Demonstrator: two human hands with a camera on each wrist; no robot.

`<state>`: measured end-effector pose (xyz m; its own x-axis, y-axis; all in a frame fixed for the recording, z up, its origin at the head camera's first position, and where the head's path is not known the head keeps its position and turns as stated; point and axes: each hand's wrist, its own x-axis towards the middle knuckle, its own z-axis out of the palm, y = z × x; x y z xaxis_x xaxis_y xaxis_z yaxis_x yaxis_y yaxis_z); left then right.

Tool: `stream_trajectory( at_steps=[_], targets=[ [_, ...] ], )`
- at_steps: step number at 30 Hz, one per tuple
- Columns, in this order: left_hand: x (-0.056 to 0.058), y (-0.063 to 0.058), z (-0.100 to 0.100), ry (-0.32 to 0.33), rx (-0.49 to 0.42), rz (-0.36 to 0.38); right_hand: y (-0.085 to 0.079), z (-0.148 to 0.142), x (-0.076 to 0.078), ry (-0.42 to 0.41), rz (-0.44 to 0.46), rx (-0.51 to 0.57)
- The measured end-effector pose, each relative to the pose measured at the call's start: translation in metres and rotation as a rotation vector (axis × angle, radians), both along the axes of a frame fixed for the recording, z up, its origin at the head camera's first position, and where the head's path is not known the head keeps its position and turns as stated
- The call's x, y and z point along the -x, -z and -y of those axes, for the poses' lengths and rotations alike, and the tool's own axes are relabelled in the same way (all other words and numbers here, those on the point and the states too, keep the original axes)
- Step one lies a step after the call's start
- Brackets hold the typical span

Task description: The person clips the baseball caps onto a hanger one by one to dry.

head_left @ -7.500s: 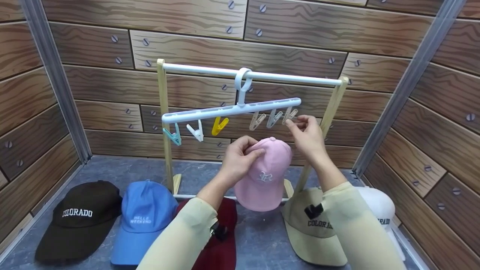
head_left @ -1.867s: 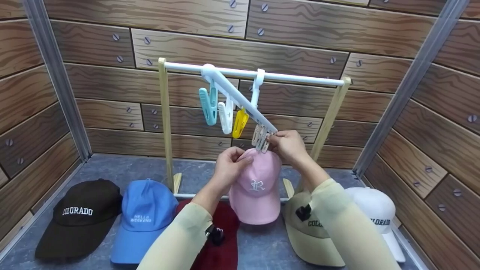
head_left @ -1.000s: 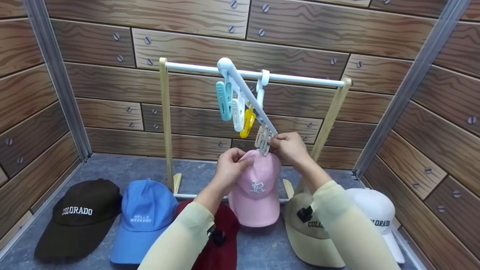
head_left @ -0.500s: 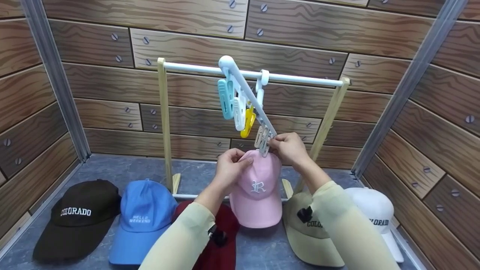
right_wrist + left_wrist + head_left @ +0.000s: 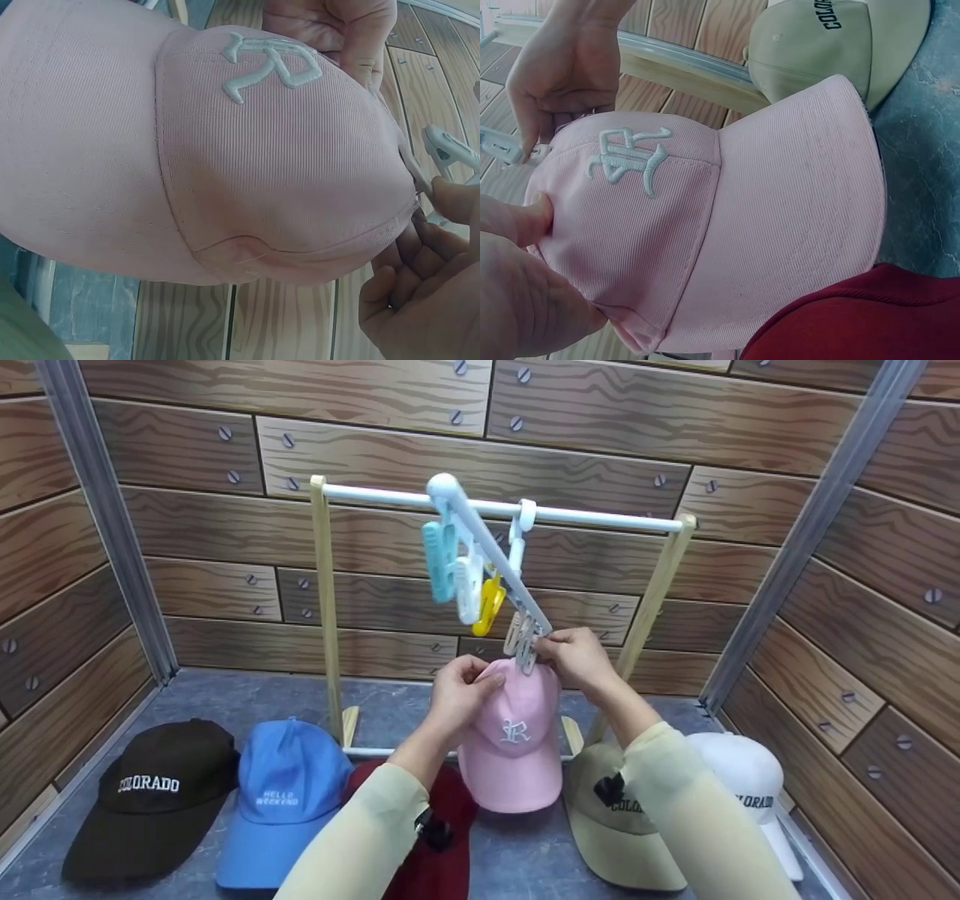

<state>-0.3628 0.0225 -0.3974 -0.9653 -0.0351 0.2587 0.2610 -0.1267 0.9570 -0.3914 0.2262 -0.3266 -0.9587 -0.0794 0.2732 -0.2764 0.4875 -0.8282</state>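
Note:
A pink baseball cap [image 5: 510, 750] with a white letter on its front hangs brim down, its crown pinched between the thumb and fingers of my left hand [image 5: 461, 694]. My right hand [image 5: 579, 654] pinches the end clothespin [image 5: 424, 176] of a pale blue clip hanger [image 5: 487, 551], right at the top of the crown. The fingertips and the clip's jaws are partly hidden behind the cap in the right wrist view. Teal [image 5: 439, 562], white [image 5: 469, 589] and yellow clothespins [image 5: 489, 606] dangle from the far half of the slanting hanger bar.
The hanger hooks over the rail [image 5: 607, 519] of a wooden-ended rack. On the grey table lie a dark brown cap [image 5: 157, 802], a blue cap [image 5: 285, 780], a maroon cap [image 5: 442, 840], a khaki cap [image 5: 622, 840] and a white cap [image 5: 742, 772]. Wood-patterned walls enclose the space.
Since the oldest frame, the hanger has swung round, its right end pulled down and toward me onto the cap's crown. Over the last second both hands have stayed nearly still; the hanger's raised end sways slightly.

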Motion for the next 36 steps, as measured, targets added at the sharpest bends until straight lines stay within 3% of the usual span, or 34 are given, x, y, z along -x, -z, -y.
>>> stream_trajectory(
  at_steps=[3,7,13,23,30,36],
  targets=[
    [0.000,0.001,0.000,0.014,0.008,-0.005,0.004,-0.002,0.000,-0.029,0.061,0.073],
    [0.002,0.003,0.000,0.006,0.062,-0.025,0.009,-0.004,0.000,-0.044,0.073,0.111],
    [0.003,0.005,0.003,-0.028,0.149,-0.055,0.016,-0.005,0.001,-0.032,0.023,0.085],
    [0.003,0.003,0.010,-0.096,0.190,-0.049,0.022,-0.004,0.002,0.043,-0.066,0.014],
    [0.001,0.006,0.012,-0.061,0.192,-0.010,0.025,-0.003,0.004,0.108,-0.145,-0.008],
    [0.001,0.008,0.014,-0.035,0.195,0.003,0.024,-0.001,0.005,0.124,-0.161,-0.027]
  ],
)
